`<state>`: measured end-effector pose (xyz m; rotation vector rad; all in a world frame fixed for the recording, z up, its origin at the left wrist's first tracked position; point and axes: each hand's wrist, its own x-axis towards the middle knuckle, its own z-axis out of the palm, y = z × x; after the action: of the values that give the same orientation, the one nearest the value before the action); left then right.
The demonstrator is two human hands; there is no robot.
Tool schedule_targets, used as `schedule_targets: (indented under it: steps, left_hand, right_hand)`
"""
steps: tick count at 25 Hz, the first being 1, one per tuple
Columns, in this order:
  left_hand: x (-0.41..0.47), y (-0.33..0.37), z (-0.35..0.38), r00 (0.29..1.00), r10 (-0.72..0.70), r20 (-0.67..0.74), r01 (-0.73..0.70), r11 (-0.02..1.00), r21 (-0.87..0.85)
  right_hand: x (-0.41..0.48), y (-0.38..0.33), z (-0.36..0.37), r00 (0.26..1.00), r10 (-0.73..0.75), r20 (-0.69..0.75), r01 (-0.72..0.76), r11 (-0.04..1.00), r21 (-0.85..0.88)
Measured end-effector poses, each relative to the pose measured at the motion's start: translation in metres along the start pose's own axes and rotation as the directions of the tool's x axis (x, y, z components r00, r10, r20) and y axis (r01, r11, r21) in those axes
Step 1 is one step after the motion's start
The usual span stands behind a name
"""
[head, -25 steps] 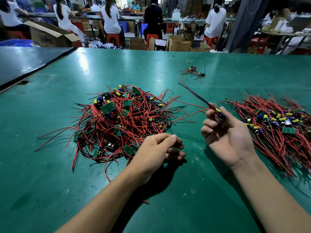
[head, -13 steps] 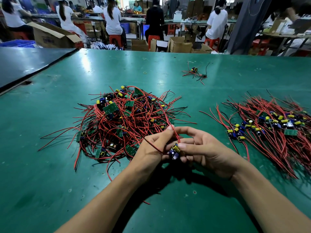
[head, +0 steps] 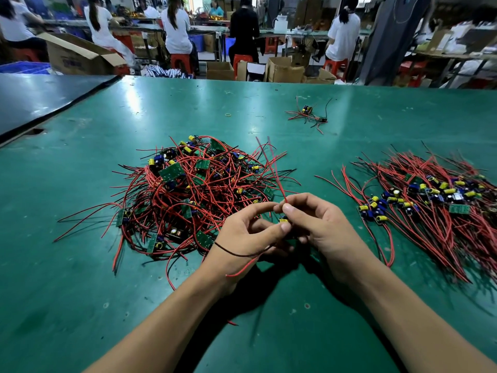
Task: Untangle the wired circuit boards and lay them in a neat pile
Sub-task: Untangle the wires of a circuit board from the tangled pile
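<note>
One wired circuit board [head: 283, 220] in the shared pinch of left hand [head: 242, 236] and right hand [head: 325, 227].

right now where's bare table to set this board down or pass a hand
Bare table lies left of the left hand, this side of the tangled heap, and beyond both piles around the small bundle. A narrow green lane runs between heap and sorted pile, ahead of the right hand. Crowded: stray wires fringe both piles.

Two bare forearms above the green table [head: 80, 305], uncovered right down to the table's near edge, left hand [head: 247, 235] and right hand [head: 325, 230] bare, fingernails short and plain
</note>
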<state>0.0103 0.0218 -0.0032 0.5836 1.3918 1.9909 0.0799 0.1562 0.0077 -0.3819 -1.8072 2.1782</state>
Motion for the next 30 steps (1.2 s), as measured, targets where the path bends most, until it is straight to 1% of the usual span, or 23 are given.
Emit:
schedule_targets:
  steps: [3, 7, 9, 12, 16, 18, 19, 21, 23, 26, 30]
  left_hand:
    - [-0.001, 0.001, -0.001, 1.000, -0.010, 0.011, 0.010, 1.000, -0.007]
    - [-0.002, 0.002, -0.001, 0.999, -0.034, 0.026, 0.033, 0.999, 0.012]
    - [-0.001, 0.002, -0.001, 0.999, -0.043, 0.012, 0.043, 0.998, 0.049]
    - [0.000, 0.002, 0.001, 0.999, -0.049, -0.007, 0.049, 0.997, 0.056]
    - [-0.001, 0.000, 0.000, 1.000, -0.028, 0.013, 0.026, 0.992, 0.121]
    - [-0.002, 0.000, 0.000, 0.998, -0.049, 0.033, 0.045, 0.993, 0.107]
    - [-0.002, 0.000, -0.001, 0.997, -0.056, 0.052, 0.051, 0.994, 0.100]
    - [-0.003, 0.001, -0.002, 0.994, -0.062, 0.092, 0.052, 0.993, 0.105]
    - [-0.003, 0.003, -0.004, 0.990, -0.071, 0.124, 0.057, 0.992, 0.116]
    - [-0.002, 0.003, -0.005, 0.983, -0.103, 0.150, 0.089, 0.991, 0.103]
    - [0.000, 0.002, -0.005, 0.986, -0.106, 0.125, 0.094, 0.991, 0.098]
  right_hand:
    - [0.006, 0.000, -0.004, 0.995, 0.064, -0.071, -0.051, 0.983, 0.174]
    - [0.008, 0.000, -0.007, 0.991, 0.089, -0.095, -0.062, 0.964, 0.258]
    - [0.008, -0.001, -0.007, 0.992, 0.083, -0.091, -0.060, 0.972, 0.227]
    - [0.006, -0.001, -0.007, 0.994, 0.077, -0.074, -0.067, 0.990, 0.121]
    - [0.003, 0.001, -0.005, 0.999, 0.018, -0.031, -0.016, 0.999, 0.039]
    - [0.002, 0.001, -0.007, 0.998, 0.035, 0.047, -0.037, 0.998, 0.054]
    - [0.001, 0.000, -0.009, 0.991, 0.069, 0.118, -0.077, 0.995, 0.063]
    - [-0.002, 0.000, -0.012, 0.961, 0.129, 0.245, -0.140, 0.990, 0.026]
    - [-0.003, 0.001, -0.013, 0.945, 0.142, 0.294, -0.155, 0.988, 0.020]
    - [-0.004, 0.002, -0.010, 0.957, 0.117, 0.267, -0.151, 0.982, 0.112]
    - [-0.002, 0.005, -0.004, 0.990, 0.035, 0.137, -0.044, 0.997, 0.065]
